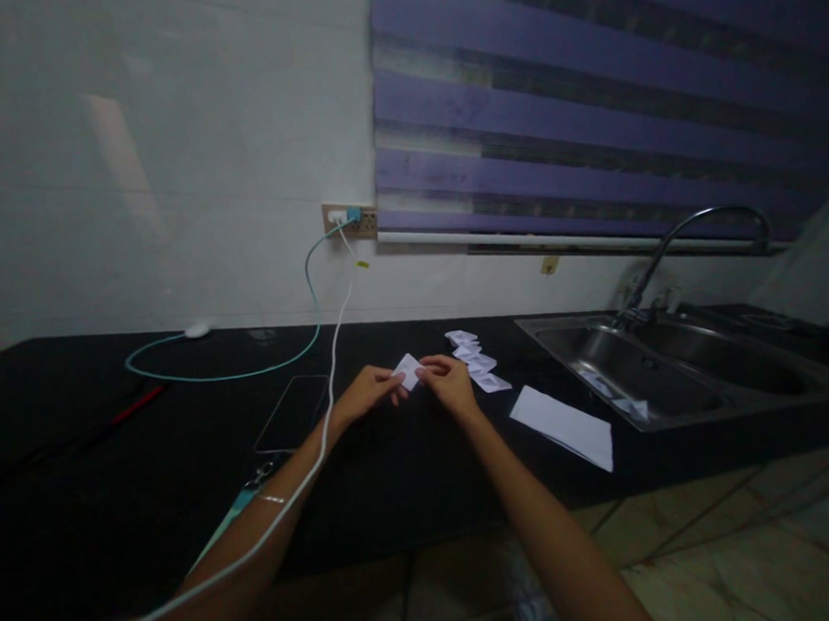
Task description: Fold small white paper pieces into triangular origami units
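Between my two hands is a small square of folded white paper [410, 370], turned so a corner points up. My left hand [376, 390] pinches its left side with thumb and fingers. On the right side, my right hand [447, 377] grips it the same way. Just right of that hand, several folded white paper pieces [477, 360] lie in an overlapping row on the black countertop [414, 483]. Nearer to me on the right rests a stack of white paper sheets [563, 426].
A phone [293, 413] with a lanyard [233, 511] lies by my left arm. The white cable [332, 355] crosses over that arm from the wall socket [350, 220]. A teal cable [233, 374] loops behind. At right are a steel sink [553, 338] and faucet [673, 233].
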Demonstrator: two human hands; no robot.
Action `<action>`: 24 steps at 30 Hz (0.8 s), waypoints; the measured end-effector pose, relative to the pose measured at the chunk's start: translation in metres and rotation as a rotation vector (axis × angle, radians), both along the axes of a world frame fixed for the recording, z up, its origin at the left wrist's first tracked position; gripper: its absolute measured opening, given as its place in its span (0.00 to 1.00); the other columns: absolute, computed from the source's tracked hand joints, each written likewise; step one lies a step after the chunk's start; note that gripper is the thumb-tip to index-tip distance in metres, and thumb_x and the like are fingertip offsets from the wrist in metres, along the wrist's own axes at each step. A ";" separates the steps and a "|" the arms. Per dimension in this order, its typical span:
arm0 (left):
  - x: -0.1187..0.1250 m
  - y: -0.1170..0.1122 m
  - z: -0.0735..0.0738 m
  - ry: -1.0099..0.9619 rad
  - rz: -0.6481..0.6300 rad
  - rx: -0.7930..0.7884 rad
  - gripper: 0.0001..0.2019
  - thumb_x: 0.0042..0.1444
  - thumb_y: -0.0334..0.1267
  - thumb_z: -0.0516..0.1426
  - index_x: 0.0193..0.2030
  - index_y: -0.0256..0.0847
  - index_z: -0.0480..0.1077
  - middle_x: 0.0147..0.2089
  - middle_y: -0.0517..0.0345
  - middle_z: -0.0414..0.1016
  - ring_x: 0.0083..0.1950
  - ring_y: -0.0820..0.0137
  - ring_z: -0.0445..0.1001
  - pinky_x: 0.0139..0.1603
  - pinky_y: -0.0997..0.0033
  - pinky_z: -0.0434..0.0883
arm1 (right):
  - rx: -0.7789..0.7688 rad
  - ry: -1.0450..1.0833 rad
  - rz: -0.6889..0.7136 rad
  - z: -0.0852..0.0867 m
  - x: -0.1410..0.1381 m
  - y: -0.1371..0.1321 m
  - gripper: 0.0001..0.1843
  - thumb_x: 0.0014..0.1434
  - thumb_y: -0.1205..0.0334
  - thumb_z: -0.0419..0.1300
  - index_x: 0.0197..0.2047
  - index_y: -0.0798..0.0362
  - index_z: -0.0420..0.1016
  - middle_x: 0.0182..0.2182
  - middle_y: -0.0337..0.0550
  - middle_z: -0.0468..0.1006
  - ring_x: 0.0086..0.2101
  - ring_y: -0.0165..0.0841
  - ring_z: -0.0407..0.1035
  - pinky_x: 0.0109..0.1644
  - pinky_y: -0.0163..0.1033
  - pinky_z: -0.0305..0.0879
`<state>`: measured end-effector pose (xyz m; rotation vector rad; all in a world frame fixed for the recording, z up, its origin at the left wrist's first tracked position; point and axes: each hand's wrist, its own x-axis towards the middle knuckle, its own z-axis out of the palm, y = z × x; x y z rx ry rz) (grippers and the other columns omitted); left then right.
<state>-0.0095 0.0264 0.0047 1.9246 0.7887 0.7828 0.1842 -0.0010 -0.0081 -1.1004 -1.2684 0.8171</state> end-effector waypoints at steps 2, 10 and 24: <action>0.001 -0.002 0.000 0.031 -0.068 -0.021 0.22 0.58 0.51 0.54 0.32 0.32 0.78 0.25 0.53 0.76 0.26 0.72 0.71 0.29 0.75 0.63 | 0.039 -0.049 -0.030 0.000 0.000 0.000 0.14 0.46 0.59 0.65 0.37 0.57 0.78 0.29 0.46 0.80 0.31 0.36 0.74 0.36 0.39 0.68; 0.003 0.000 -0.006 0.086 -0.129 -0.003 0.20 0.56 0.50 0.56 0.29 0.33 0.78 0.25 0.53 0.76 0.27 0.71 0.72 0.33 0.74 0.65 | 0.094 -0.124 0.017 -0.003 -0.002 0.002 0.12 0.47 0.62 0.64 0.37 0.55 0.77 0.32 0.44 0.78 0.34 0.36 0.73 0.39 0.41 0.69; 0.010 0.004 -0.016 0.035 -0.036 0.018 0.27 0.59 0.56 0.51 0.32 0.32 0.79 0.21 0.54 0.74 0.23 0.73 0.70 0.27 0.76 0.61 | 0.265 -0.231 -0.106 0.006 -0.011 -0.007 0.10 0.47 0.62 0.64 0.33 0.52 0.70 0.38 0.42 0.71 0.40 0.35 0.68 0.41 0.38 0.67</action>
